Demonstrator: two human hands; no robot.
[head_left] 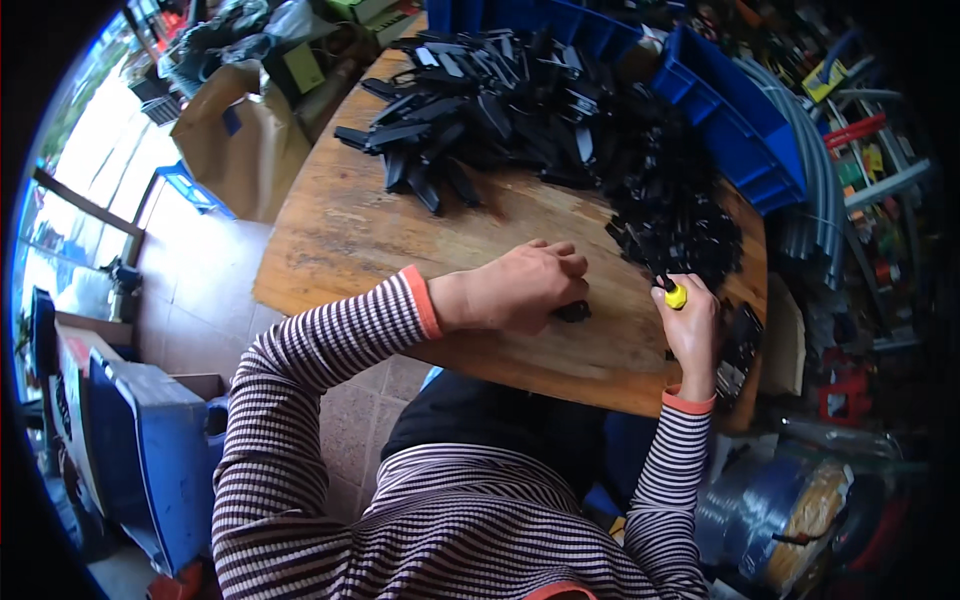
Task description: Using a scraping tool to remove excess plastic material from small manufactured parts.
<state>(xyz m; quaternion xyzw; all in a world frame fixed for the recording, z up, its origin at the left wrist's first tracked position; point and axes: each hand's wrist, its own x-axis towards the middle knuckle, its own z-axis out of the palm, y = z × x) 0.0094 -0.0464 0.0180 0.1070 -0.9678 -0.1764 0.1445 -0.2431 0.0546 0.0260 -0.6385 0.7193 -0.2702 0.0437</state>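
Over the middle of the wooden table (pixel 370 245), my left hand (pixel 525 287) has its fingers curled round a small black part (pixel 573 312). Only one end of that part shows beyond the fingers; its kind cannot be made out. Further right, near the table's right side, my right hand (pixel 692 325) is closed round a yellow-and-black screwdriver-like tool (pixel 676 297). The yellow end of its handle points up past the thumb, and its working end is hidden. Just beyond this hand lies a heap of small black parts (pixel 690 235).
Long flat black plastic pieces (pixel 480 110) are piled along the table's far side. A blue bin (pixel 735 120) leans at the far right, beside grey hoses (pixel 815 190). More dark parts (pixel 741 345) lie near the right edge. A paper bag (pixel 245 140) stands left of the table.
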